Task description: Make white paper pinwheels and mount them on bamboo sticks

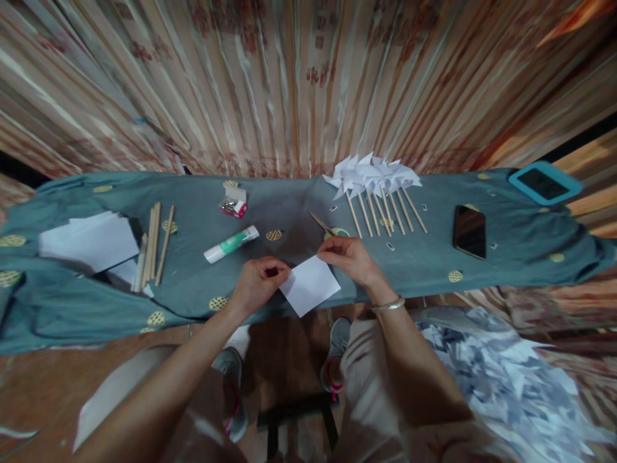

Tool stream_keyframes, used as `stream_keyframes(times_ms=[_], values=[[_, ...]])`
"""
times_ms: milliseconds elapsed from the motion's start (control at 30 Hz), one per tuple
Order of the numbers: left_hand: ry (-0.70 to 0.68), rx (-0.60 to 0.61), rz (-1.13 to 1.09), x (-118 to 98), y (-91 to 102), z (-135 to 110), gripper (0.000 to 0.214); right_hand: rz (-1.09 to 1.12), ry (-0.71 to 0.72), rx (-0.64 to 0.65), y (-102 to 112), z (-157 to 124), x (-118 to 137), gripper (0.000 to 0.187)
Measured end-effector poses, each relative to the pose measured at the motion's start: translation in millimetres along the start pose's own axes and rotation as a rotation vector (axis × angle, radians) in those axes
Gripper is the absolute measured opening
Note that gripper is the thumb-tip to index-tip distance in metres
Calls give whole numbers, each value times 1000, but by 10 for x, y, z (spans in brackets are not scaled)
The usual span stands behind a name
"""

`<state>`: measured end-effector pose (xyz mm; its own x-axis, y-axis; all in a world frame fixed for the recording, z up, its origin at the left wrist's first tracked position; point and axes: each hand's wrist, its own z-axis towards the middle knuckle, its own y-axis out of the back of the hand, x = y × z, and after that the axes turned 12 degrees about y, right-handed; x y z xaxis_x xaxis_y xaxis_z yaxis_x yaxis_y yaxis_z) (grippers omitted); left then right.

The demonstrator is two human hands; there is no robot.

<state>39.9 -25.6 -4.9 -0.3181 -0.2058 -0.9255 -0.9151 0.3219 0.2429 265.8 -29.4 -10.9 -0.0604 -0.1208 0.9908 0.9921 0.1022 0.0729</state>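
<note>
A white square of paper [310, 285] lies tilted at the near edge of the table, which is covered by a teal cloth [193, 270]. My left hand [258, 281] pinches the paper's left corner, fingers closed. My right hand [348, 258] pinches its upper right corner; a bangle sits on that wrist. Just beyond my right hand lie scissors [330, 227] with yellow-green handles.
Several finished white paper pinwheels on wooden sticks [373, 186] lie at the back right. A glue stick [231, 244], a small red and white staple box [234, 202], loose wooden sticks [154, 243] and white paper sheets [89, 241] sit to the left. A black phone [469, 231] and a blue-cased device [544, 182] lie right. Paper scraps [506, 379] cover the floor.
</note>
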Motion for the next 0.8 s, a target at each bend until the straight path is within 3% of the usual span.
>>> stream_keyframes(times_ms=[433,600,800], values=[[17,-71,-5,-7,142,2,10,53,-16,-186,210,-81,66,27],[69,-160,-288,17,113,1,42,98,-9,-260,197,-88,93,27],[134,-58,-407,-59,-9,-66,54,274,-41,-206,-13,-62,142,29]])
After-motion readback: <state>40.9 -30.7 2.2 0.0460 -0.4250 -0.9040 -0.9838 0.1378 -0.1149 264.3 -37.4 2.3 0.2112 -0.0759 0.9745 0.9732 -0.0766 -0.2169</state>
